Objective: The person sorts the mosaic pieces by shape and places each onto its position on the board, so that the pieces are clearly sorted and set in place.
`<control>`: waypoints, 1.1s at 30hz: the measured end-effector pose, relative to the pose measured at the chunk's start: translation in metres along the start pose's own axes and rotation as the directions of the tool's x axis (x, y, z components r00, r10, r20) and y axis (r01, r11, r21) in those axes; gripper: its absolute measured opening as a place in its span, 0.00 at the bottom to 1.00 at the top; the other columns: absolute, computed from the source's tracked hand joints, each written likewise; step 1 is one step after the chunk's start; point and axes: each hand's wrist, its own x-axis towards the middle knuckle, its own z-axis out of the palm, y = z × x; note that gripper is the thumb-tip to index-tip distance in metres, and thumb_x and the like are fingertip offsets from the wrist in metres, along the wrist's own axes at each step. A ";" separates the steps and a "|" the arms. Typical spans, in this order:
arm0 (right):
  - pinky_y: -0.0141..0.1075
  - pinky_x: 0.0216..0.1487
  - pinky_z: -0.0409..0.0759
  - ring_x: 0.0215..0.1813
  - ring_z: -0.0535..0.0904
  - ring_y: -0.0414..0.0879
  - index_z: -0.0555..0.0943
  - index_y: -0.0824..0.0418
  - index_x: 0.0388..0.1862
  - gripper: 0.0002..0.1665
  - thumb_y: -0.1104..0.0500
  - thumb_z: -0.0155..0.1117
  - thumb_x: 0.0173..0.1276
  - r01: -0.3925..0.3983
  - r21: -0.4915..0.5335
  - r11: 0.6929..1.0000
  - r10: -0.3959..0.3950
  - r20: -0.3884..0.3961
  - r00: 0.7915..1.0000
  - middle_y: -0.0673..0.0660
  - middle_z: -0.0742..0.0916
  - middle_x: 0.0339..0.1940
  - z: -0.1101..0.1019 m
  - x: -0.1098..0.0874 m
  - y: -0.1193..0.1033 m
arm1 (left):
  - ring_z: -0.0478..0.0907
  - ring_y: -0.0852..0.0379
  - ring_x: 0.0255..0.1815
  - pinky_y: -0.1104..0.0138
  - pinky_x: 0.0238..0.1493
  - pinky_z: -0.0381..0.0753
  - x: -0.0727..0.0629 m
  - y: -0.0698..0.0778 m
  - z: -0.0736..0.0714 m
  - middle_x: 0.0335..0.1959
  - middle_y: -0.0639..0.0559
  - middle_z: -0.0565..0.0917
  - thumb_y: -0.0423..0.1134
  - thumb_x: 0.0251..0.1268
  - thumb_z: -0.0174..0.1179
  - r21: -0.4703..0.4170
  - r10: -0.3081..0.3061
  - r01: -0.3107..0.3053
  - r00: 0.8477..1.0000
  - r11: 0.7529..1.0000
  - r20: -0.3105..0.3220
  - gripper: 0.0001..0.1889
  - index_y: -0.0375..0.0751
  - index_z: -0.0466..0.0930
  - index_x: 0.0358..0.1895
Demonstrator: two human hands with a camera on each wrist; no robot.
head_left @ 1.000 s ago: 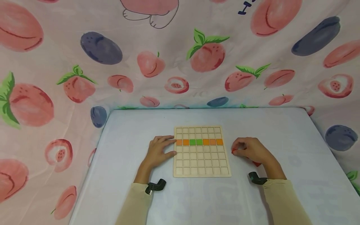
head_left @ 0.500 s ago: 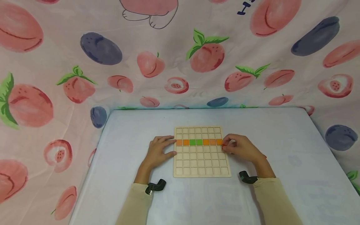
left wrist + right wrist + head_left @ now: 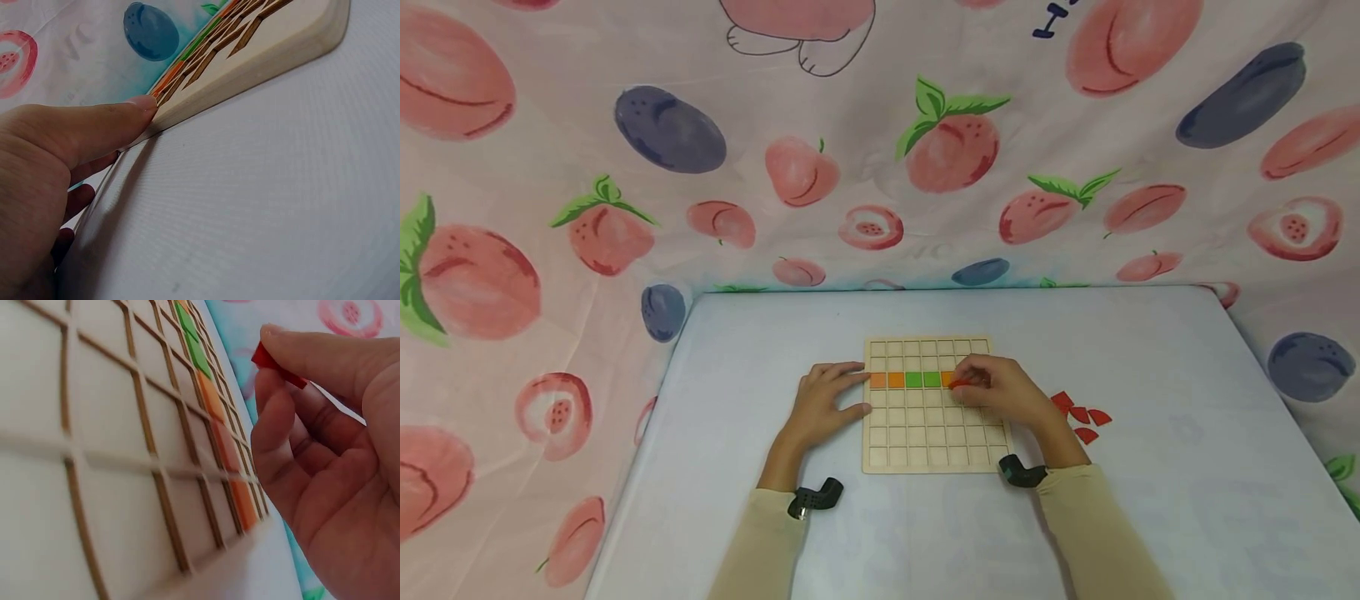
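Note:
A wooden grid board (image 3: 917, 436) lies flat on the table. One of its rows holds orange tiles (image 3: 896, 380) and green tiles (image 3: 932, 380). My left hand (image 3: 822, 406) touches the board's left edge with thumb and fingertips, its fingers loosely extended. In the left wrist view the thumb (image 3: 103, 128) lies against the board's edge. My right hand (image 3: 1006, 392) is over the right part of the board, covering the end of the tile row in the head view. Between thumb and index finger it pinches a small red piece (image 3: 265, 357), raised off the grid in the right wrist view.
Several loose red pieces (image 3: 1080, 415) with curved sides lie on the table right of the board, beside the right forearm. Both wrists carry black camera mounts (image 3: 1022, 472). A fruit-printed cloth (image 3: 880, 167) hangs behind the white table (image 3: 760, 333).
My right hand has moved left with the red piece, from the table beside the board to over the tile row. The loose red pieces are now uncovered. My left hand stays put.

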 end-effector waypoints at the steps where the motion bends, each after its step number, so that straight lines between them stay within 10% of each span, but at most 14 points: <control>1: 0.33 0.47 0.81 0.42 0.83 0.43 0.85 0.52 0.42 0.07 0.58 0.74 0.66 -0.001 0.004 1.000 0.001 0.000 1.000 0.49 0.89 0.39 0.003 0.002 -0.001 | 0.69 0.52 0.67 0.49 0.64 0.66 0.000 0.000 0.000 0.71 0.58 0.77 0.55 0.61 0.70 0.000 0.000 0.000 1.000 1.000 0.000 0.29 0.54 0.81 0.66; 33: 0.34 0.41 0.82 0.35 0.85 0.39 0.87 0.53 0.43 0.09 0.56 0.75 0.65 -0.011 0.121 0.993 0.016 -0.043 0.999 0.49 0.89 0.35 0.085 0.047 -0.025 | 0.68 0.52 0.67 0.49 0.66 0.65 0.002 -0.002 -0.001 0.71 0.60 0.76 0.57 0.62 0.69 -0.015 0.000 0.000 1.000 1.000 0.021 0.28 0.56 0.81 0.66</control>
